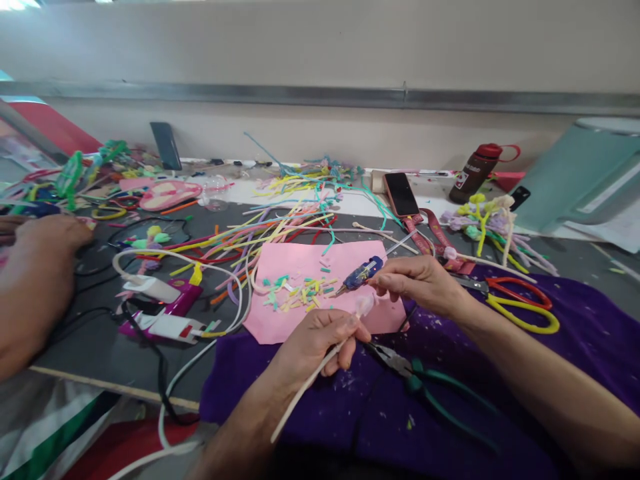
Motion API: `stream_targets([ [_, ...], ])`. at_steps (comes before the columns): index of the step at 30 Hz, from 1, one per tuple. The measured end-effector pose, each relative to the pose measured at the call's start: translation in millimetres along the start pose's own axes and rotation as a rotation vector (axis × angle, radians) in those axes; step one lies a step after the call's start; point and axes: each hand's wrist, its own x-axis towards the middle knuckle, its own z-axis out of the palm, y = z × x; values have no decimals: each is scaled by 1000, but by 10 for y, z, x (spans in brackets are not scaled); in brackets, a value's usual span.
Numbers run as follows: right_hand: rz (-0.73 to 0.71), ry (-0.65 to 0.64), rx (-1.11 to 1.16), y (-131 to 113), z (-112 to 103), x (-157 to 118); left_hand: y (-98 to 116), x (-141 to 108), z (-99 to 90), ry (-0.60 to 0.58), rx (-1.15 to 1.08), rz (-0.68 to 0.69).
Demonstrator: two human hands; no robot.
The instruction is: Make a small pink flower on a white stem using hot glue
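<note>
Near the middle, my left hand (333, 337) pinches a cream pipe cleaner (301, 393) with a pale, whitish-pink tuft (364, 305) at its upper end. Just above and to the right, my right hand (413, 280) is closed beside a small blue glue gun (364, 272), its fingers at the tool's near side. The gun's tip points left and down over a pink sheet (280, 263) scattered with short yellow and green pieces (307, 293). Where exactly my right fingers grip is partly hidden. Green-handled pliers (417, 373) lie below my hands on purple cloth (590, 313).
Red and yellow scissors (520, 300) lie at the right. A phone (401, 195), a dark bottle (475, 173) and a teal container (580, 177) stand behind. Pipe cleaners (290, 217) and a corded power strip (160, 313) are leftward; another person's arm (40, 287) rests far left.
</note>
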Motion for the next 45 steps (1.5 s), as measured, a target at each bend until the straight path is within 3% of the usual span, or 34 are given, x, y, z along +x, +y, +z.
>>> stream_targets([
  [5, -75, -141, 69, -29, 68, 2, -12, 5, 2, -9, 77, -52],
  [11, -195, -371, -53, -85, 108, -34, -13, 12, 7, -38, 166, -113],
  [20, -218, -391, -113, -42, 148, -43, -12, 3, 7, -82, 189, -125],
  [45, -178, -338, -201, -47, 165, -57, -32, -6, 17, -59, 180, -83],
])
